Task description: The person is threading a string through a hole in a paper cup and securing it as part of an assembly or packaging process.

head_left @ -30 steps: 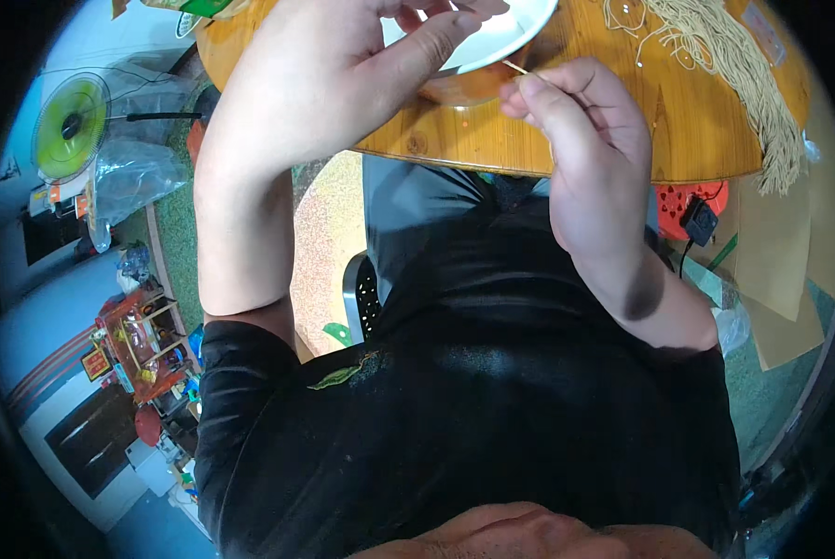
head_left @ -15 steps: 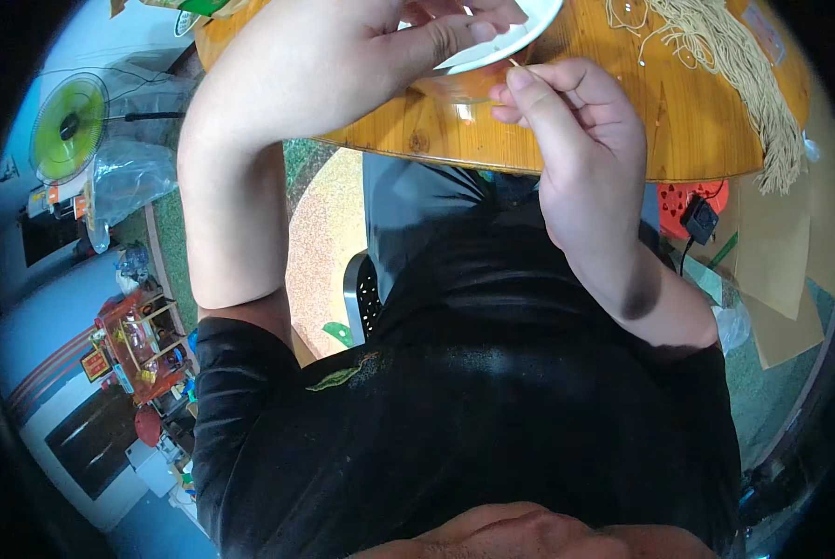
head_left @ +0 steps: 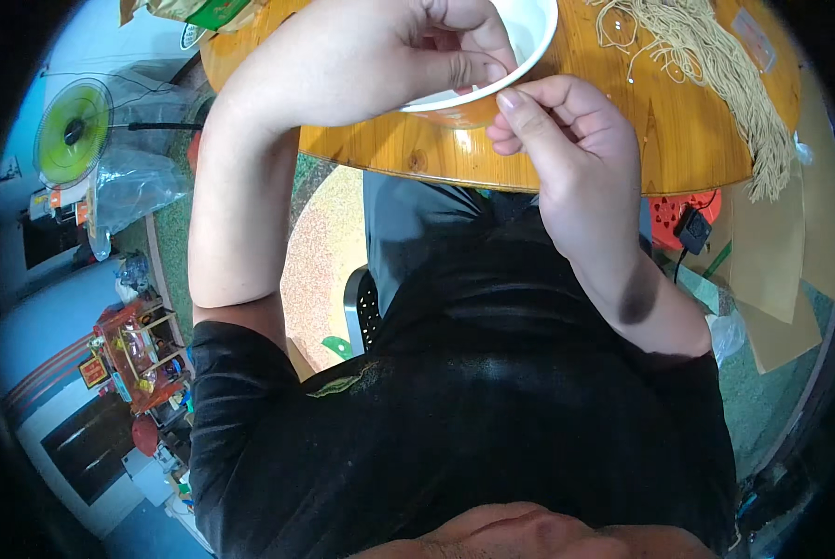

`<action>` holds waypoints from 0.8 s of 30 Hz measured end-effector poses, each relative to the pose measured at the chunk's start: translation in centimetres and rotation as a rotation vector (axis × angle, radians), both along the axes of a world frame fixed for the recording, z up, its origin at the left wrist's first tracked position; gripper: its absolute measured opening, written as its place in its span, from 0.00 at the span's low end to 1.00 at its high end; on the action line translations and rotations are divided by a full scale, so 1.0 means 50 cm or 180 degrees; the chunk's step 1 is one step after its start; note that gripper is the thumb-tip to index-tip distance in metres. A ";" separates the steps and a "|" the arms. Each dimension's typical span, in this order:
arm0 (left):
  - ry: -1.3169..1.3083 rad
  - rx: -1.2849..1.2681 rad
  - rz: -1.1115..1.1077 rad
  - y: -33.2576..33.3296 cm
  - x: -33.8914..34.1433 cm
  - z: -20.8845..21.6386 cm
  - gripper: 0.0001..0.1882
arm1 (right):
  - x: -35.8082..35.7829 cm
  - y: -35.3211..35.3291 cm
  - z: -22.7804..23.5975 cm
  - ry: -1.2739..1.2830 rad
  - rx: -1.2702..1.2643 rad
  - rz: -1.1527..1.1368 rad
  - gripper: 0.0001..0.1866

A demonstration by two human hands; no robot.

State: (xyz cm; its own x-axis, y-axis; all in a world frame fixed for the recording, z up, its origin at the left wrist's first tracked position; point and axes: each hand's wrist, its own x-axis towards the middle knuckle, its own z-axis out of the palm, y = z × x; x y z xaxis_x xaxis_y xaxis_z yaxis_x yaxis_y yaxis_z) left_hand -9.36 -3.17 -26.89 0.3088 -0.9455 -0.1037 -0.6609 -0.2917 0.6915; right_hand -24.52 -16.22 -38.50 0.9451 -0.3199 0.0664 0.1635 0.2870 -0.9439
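A white bowl [head_left: 532, 37] with an orange-tinted outer side sits near the front edge of the round wooden table. Over it bends my left hand [head_left: 459, 47], its fingers curled inside the rim and the thumb pressed to a fingertip; what they pinch is too small to make out. Just right of the rim, my right hand [head_left: 567, 126] holds thumb and forefinger together on a thin cord, mostly hidden by the fingers. The two hands' fingertips almost meet at the rim. A bundle of beige cords [head_left: 716, 79] lies to the right, draped over the table edge.
Tiny white bits [head_left: 631, 80] and a clear packet [head_left: 753, 42] lie on the wooden table [head_left: 660, 149]. A green and tan bag [head_left: 214, 11] rests at its far left. Below stand a red stool [head_left: 671, 222] and cardboard [head_left: 776, 279]; a green fan [head_left: 71, 130] is at left.
My left fingers have dipped further into the bowl, and its rim now looks more level with more of the inside showing. The right fingertips have moved slightly left and down, against the rim.
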 end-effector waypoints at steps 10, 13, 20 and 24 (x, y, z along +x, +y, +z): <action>-0.0486 -0.1694 0.0094 0.030 -0.026 -0.043 0.06 | 0.007 -0.010 -0.014 -0.0080 -0.0267 0.0146 0.06; -0.0950 -0.1035 0.0902 0.054 -0.079 -0.042 0.06 | 0.010 -0.006 -0.011 -0.0238 -0.0033 0.0190 0.05; -0.0558 -0.1628 0.1106 0.045 -0.118 -0.086 0.07 | 0.004 -0.018 0.007 -0.0019 -0.0272 0.0396 0.03; -0.0410 -0.1349 0.1338 0.046 -0.118 -0.090 0.07 | -0.008 -0.052 0.043 0.0108 -0.0628 0.0712 0.01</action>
